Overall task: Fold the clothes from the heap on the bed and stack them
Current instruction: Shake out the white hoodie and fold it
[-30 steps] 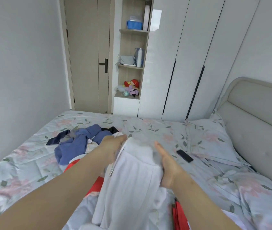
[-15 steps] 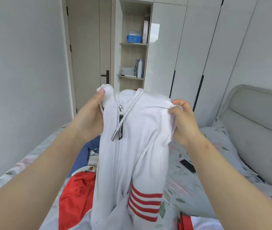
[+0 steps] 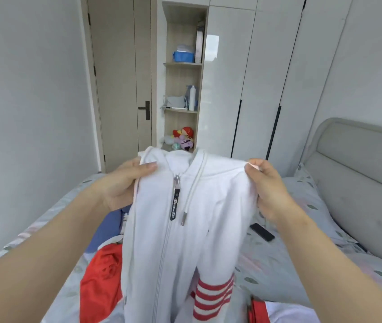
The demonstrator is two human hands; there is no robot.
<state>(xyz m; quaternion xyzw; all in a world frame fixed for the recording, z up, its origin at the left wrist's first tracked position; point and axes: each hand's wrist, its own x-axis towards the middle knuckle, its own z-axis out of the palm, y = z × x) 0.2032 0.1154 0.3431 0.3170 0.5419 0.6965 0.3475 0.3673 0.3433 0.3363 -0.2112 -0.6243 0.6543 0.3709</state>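
While fingers [image 3: 146, 165] pinch a hoodie [image 3: 208, 206], shelves [image 3: 181, 64] hold toys [image 3: 184, 135].

A white hoodie [image 3: 185, 241], zipped, with red stripes on one sleeve, hangs upright, pinched at both shoulders. Under it, toward the bed's [image 3: 278, 264] left side, lie a red garment [image 3: 101, 276] and a blue garment [image 3: 108, 228].

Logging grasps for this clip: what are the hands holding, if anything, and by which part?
The white zip hoodie: the left hand pinches its shoulder on one side of the collar, the right hand pinches the opposite shoulder.
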